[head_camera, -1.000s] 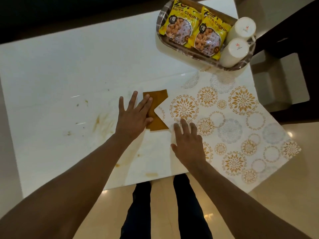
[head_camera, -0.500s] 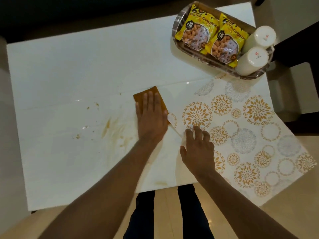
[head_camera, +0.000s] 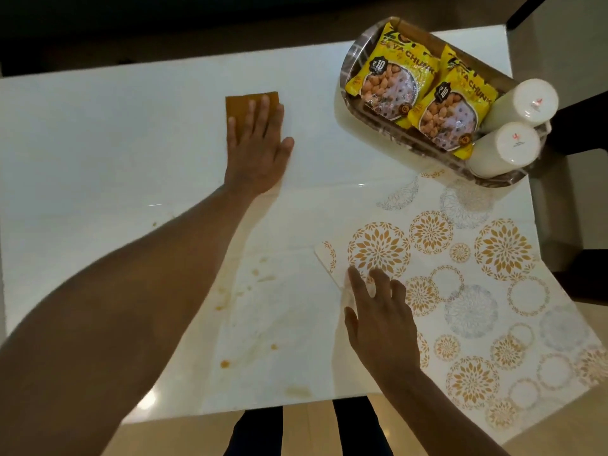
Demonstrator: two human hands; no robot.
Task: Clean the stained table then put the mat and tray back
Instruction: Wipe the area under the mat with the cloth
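My left hand [head_camera: 258,146] lies flat on a brown folded cloth [head_camera: 240,105] and presses it on the white table [head_camera: 115,133], towards the far middle. Orange-brown stains [head_camera: 263,278] mark the near part of the table, between my arms. My right hand [head_camera: 378,320] rests with straight fingers on the near-left corner of the patterned mat [head_camera: 477,291], which lies skewed and hangs over the table's right and near edges. The clear tray [head_camera: 358,57] stands at the far right corner, holding two yellow snack packets [head_camera: 424,97] and two white cups [head_camera: 513,126].
A dark chair [head_camera: 579,159] stands just right of the table beside the tray. My legs [head_camera: 309,429] are at the near edge on a beige floor. A dark band runs behind the table's far edge.
My left hand has pushed the brown cloth away from the mat's corner, towards the far middle of the table. My right hand stays on the mat's corner.
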